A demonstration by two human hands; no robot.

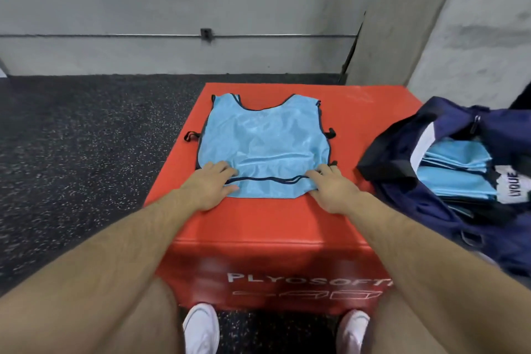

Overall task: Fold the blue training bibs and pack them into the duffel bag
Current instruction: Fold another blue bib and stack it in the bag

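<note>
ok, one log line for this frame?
phase: fold start | light blue mesh bib: flat on red foam box | left hand, right hand: pinching near hem | navy duffel bag: open, folded bibs inside

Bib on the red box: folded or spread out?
Mostly spread. The bib lies flat, neckline showing; only its near hem is turned up, at the left hand and right hand.

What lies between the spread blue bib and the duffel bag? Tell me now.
Head view: only the bare red top of the plyo box between the bib and the duffel bag.
</note>
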